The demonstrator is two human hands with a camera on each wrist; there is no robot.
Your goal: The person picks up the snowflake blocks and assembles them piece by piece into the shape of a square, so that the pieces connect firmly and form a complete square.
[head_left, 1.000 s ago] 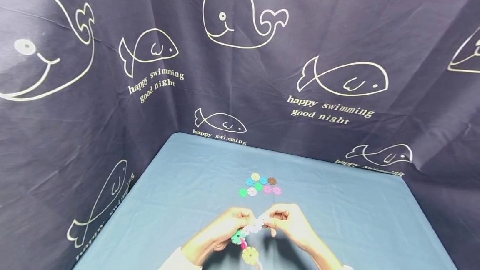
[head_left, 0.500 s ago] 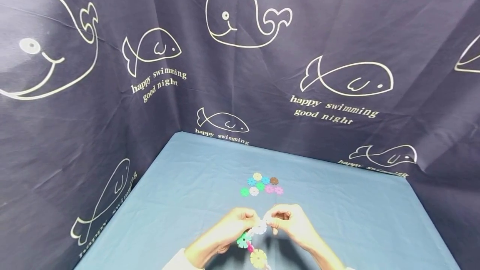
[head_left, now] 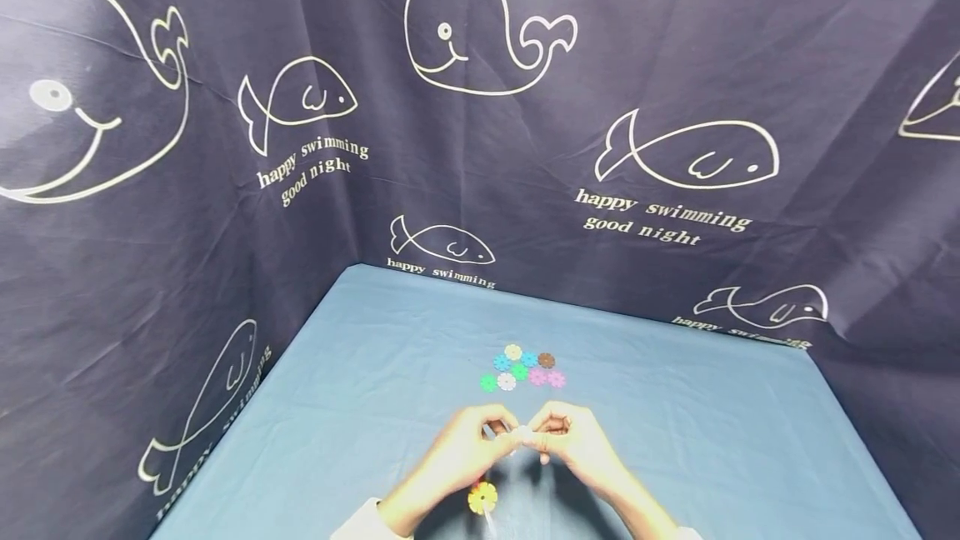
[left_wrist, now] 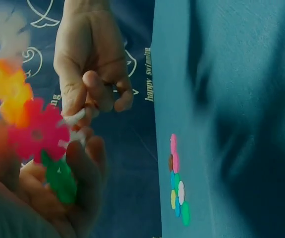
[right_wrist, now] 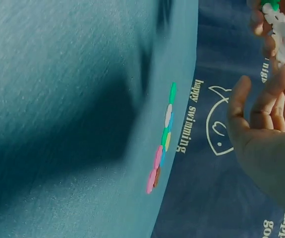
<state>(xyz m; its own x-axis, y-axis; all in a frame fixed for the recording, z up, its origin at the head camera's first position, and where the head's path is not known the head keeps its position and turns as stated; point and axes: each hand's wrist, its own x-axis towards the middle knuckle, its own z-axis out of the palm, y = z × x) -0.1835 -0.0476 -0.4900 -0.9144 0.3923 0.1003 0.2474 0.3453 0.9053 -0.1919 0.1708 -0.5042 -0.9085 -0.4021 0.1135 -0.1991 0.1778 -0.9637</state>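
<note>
Over the near part of the table, my left hand (head_left: 467, 447) grips a chain of interlocking flower-shaped plastic discs. From it hangs a yellow disc (head_left: 482, 490), with a pale piece below. The left wrist view shows a pink disc (left_wrist: 26, 141) and a green disc (left_wrist: 60, 181) close by the left fingers. White discs (right_wrist: 283, 37) in the chain lead across toward my right hand (head_left: 579, 442). Its thumb and finger pinch a white disc (left_wrist: 75, 118), right up against the left fingertips. In the head view the fingers hide most of the white pieces.
Beyond the hands, several loose discs lie flat in a cluster, among them a brown disc (head_left: 546, 360), a green disc (head_left: 489, 383) and a pink disc (head_left: 556, 378). The blue table (head_left: 675, 407) meets a dark printed cloth (head_left: 525, 148) at the back and left.
My left hand has turned, so the green and white discs that showed below it are now mostly hidden in the head view. The yellow disc has swung left, and the fingertips of both hands meet.
</note>
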